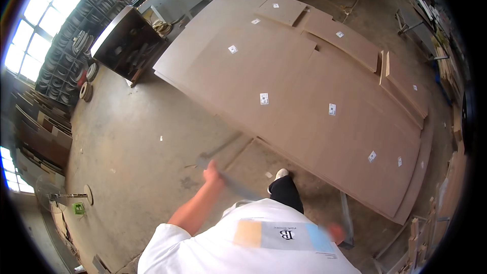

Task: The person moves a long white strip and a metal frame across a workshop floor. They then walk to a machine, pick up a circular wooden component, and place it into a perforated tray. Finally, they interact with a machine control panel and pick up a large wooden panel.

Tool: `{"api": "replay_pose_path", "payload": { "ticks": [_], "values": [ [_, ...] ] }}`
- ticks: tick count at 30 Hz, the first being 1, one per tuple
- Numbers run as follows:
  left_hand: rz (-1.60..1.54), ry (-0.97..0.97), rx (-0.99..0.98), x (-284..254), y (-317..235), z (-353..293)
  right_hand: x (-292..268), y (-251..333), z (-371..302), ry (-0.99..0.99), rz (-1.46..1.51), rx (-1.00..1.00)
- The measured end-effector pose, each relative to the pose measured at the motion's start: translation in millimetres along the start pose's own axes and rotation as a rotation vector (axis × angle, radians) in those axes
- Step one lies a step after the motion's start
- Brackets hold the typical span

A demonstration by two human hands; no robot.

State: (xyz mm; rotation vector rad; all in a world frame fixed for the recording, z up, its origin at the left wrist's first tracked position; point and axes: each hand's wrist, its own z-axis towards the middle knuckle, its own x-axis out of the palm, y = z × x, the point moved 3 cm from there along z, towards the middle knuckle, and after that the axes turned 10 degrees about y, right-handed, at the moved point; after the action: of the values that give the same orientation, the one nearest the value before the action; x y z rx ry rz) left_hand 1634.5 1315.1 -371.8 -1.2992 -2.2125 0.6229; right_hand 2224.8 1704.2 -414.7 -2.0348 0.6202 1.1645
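White shirt cloth (pixel 203 253) lies nearest the camera across the bottom, with a printed panel of yellow, grey and blue (pixel 286 235) on it. Beyond it, at the middle of the lower part, a long grey bar (pixel 239 186) slants above the concrete floor (pixel 132 147), and the left hand (pixel 212 174) has its fingers folded around the bar near the far end. On the other side of the body, the right hand (pixel 336 233) is smeared by motion close to a grey metal piece (pixel 347 244); I cannot tell whether its fingers are apart or together. One pale shoe (pixel 282 173) and a black trouser leg (pixel 286 194) show between the hands. Ahead and to the right spreads a wide stack of brown boards (pixel 238 81), with small white labels on top and smaller boards (pixel 345 38) lying along its far side. Left of the stack stands a dark open box (pixel 124 33), with some dark things in its lower part. Behind that, a rack (pixel 53 73) is packed with rows of coils, while a tan coil (pixel 86 91) sits outside it on the floor. Farther left are a standing fan (pixel 89 195) and a small green stool (pixel 78 208).
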Motion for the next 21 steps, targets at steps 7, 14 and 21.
{"api": "replay_pose_path", "payload": {
  "ticks": [7,14,21],
  "values": [
    [0.032,0.043,0.259,7,-27,25,-34,45,-1,-0.028,0.166,-0.056],
    [0.096,0.1,0.334,16,-60,60,-62,106,-18,-0.099,0.272,-0.098],
    [0.094,0.185,0.336,10,-70,111,-113,173,-40,0.001,0.288,0.089]
  ]
}}
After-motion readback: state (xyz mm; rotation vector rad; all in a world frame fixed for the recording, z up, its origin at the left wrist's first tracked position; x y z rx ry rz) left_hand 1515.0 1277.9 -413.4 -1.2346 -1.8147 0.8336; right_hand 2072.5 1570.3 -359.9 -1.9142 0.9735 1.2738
